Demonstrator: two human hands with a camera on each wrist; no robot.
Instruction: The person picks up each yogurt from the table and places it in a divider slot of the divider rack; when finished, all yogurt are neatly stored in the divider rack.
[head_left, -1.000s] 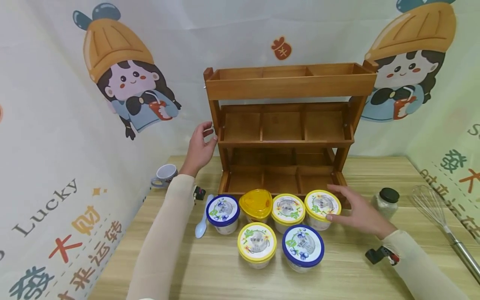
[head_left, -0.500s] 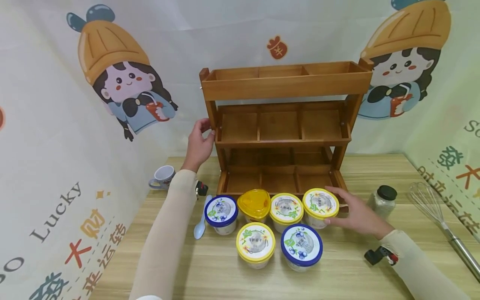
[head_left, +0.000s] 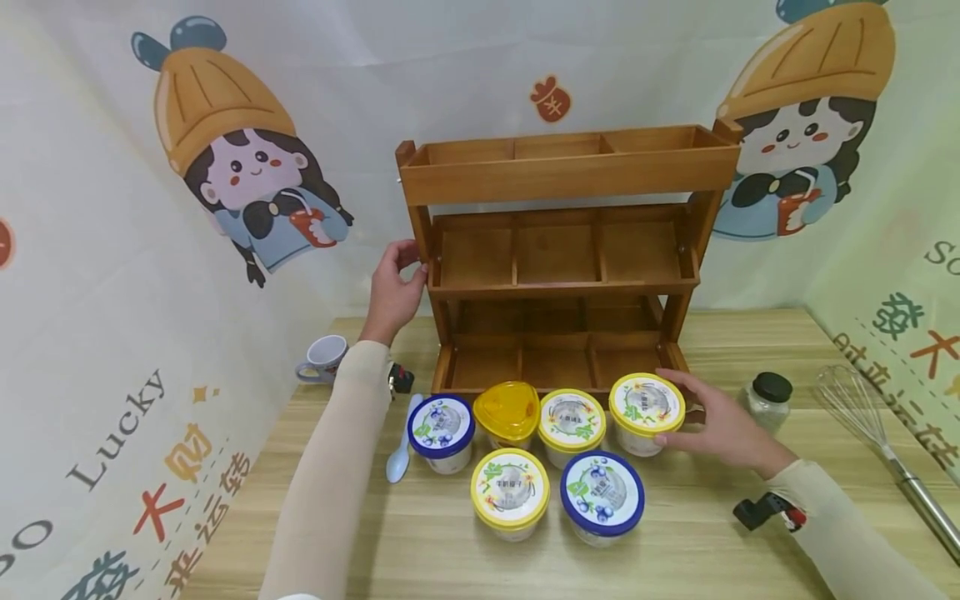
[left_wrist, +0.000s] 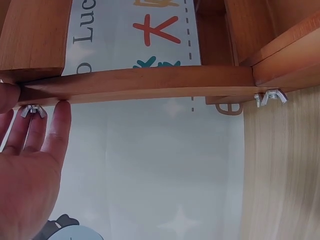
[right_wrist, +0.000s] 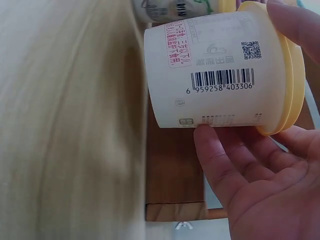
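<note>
A three-tier wooden rack (head_left: 562, 167) stands at the back of the table, its compartments bare. My left hand (head_left: 408, 260) grips the rack's left post; in the left wrist view its fingers (left_wrist: 57, 120) touch the wooden beam (left_wrist: 150, 80). My right hand (head_left: 675, 408) holds a yellow-lidded cup (head_left: 647, 404) at the right end of the back row. In the right wrist view this cup (right_wrist: 215, 75) shows its barcode, with my fingers (right_wrist: 295, 25) over the lid rim and the thumb under its wall. It looks raised slightly off the table.
In front of the rack stand a blue-lidded cup (head_left: 441, 421), a yellow triangular-lidded tub (head_left: 508, 408) and a yellow-lidded cup (head_left: 572, 419). In front of them are a yellow-lidded cup (head_left: 510, 487) and a blue-lidded cup (head_left: 602, 493). Spoon (head_left: 400, 454) and mug (head_left: 324, 357) lie left, jar (head_left: 767, 398) and whisk (head_left: 862, 408) right.
My left hand moved from beside the rack onto its left post. My right hand closed round the rightmost yellow-lidded cup, which now sits a little higher.
</note>
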